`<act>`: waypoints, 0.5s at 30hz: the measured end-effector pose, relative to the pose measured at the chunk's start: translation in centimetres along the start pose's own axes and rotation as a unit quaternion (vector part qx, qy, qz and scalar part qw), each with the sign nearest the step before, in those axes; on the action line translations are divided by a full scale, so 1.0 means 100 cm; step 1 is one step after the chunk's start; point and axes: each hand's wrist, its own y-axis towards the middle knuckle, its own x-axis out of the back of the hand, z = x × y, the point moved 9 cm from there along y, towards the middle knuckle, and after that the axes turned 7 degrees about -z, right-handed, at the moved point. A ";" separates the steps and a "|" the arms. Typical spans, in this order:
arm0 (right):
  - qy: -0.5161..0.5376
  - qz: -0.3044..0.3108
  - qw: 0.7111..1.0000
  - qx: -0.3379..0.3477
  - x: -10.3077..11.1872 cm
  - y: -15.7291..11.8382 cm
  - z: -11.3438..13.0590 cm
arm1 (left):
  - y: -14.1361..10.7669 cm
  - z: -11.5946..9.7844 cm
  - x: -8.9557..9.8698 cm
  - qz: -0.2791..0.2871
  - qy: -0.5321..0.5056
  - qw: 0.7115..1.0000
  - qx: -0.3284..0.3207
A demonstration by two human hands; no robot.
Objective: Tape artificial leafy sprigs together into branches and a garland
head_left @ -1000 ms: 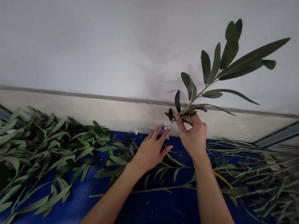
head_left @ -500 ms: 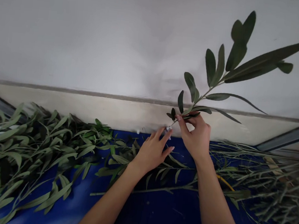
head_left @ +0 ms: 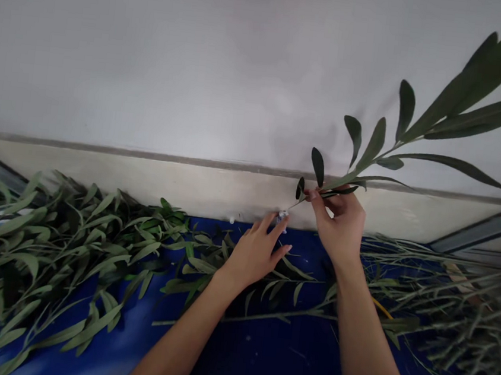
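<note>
My right hand (head_left: pixel 340 224) pinches an olive branch (head_left: pixel 385 157) near its lower end. Its long green leaves fan up and to the right in front of the wall. The thin stem below the fingers points down-left toward a small whitish-purple piece (head_left: pixel 282 215) at the wall's foot. My left hand (head_left: pixel 258 249) lies beside that piece, index and middle fingertips touching it, thumb stretched apart. What the piece is, I cannot make out. Beneath my forearms, a loose leafy stem (head_left: pixel 264 316) rests on the blue surface (head_left: pixel 277 357).
A thick heap of leafy olive branches (head_left: pixel 47 249) covers the left side. To the right lies a pile of mostly bare thin stems (head_left: pixel 456 316), with something yellow (head_left: pixel 381 308) at its near edge. A pale wall (head_left: pixel 155 70) rises behind.
My right hand has shifted a little to the right with the olive branch, which now leans lower and further right. More bare stem shows below the fingers. My left hand has stayed in place.
</note>
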 end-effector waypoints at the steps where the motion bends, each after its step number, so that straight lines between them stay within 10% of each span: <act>1: 0.007 0.001 1.000 -0.004 0.000 0.000 -0.001 | 0.000 0.000 0.000 -0.001 0.000 1.000 0.000; 15: -0.016 0.058 0.998 -0.019 -0.016 -0.005 -0.013 | 0.001 -0.002 0.001 -0.001 0.001 1.000 -0.001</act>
